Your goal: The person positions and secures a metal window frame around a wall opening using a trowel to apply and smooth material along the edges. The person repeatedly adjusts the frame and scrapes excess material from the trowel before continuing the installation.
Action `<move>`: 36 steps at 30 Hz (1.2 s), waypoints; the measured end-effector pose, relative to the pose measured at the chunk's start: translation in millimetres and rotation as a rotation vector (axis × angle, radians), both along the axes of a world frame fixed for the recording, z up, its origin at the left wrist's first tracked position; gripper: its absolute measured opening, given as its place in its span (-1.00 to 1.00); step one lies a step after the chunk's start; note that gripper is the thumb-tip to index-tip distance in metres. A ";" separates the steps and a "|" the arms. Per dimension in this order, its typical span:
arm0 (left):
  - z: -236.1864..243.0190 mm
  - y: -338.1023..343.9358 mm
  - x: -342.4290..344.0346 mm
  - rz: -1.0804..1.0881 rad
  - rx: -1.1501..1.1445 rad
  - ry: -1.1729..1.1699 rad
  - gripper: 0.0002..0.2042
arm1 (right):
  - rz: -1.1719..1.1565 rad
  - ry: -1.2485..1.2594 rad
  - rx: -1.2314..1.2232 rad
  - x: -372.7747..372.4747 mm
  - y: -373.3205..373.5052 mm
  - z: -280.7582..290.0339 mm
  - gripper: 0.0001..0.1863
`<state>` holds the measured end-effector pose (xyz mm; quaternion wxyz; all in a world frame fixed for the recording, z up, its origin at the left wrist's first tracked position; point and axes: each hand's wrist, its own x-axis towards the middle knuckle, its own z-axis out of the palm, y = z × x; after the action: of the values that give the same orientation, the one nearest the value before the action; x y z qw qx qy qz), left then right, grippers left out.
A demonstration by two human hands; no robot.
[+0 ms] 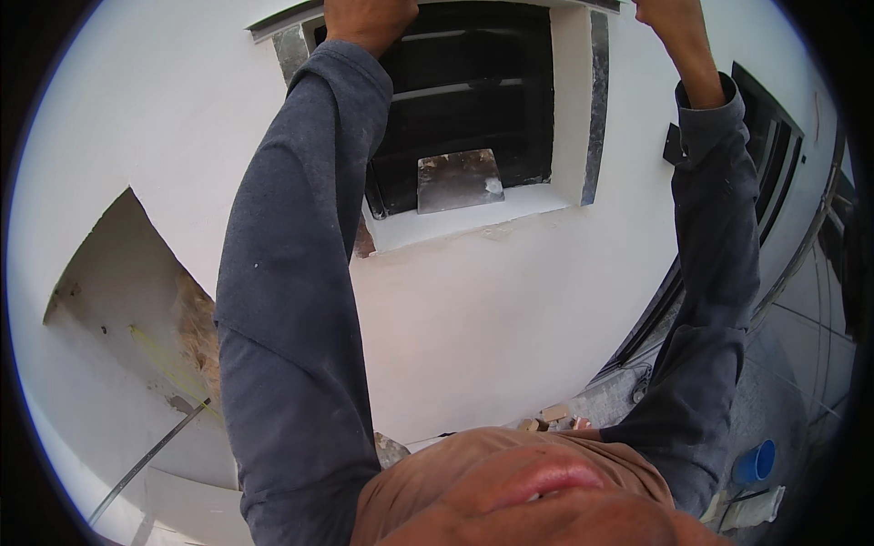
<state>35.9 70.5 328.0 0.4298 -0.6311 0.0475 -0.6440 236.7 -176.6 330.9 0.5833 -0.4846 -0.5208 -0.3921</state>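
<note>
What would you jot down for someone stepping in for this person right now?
Left hand: raised to the top edge of the window; its grip is cut off by the frame.
Right hand: raised at the top right corner, fingers out of view.
Trowel: lying unheld on the sill.
Done: walls around the window look plastered white.
Left: cannot tell; the top edge is out of view.
Blue cup sits on the floor at right.

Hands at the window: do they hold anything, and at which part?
It cannot be told. Left hand and right hand reach the top of the window opening; their fingers are cut off by the picture's edge.
</note>
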 end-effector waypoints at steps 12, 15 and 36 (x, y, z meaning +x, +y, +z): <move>-0.3 -0.9 -0.9 -0.008 0.028 -0.005 -0.78 | -0.305 -0.018 0.140 42.3 -20.5 -2.4 -0.59; -1.0 -1.2 -0.2 -0.030 0.008 -0.010 -0.78 | -0.149 -0.003 0.244 51.1 -25.4 0.4 -0.59; -2.8 0.4 0.8 -0.022 0.027 -0.043 -0.80 | -0.151 0.076 0.179 73.8 -21.5 7.6 -0.52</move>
<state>36.7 71.0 325.2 0.4319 -0.6109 0.0538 -0.6613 310.5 -198.1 338.5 0.6124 -0.4830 -0.4230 -0.4612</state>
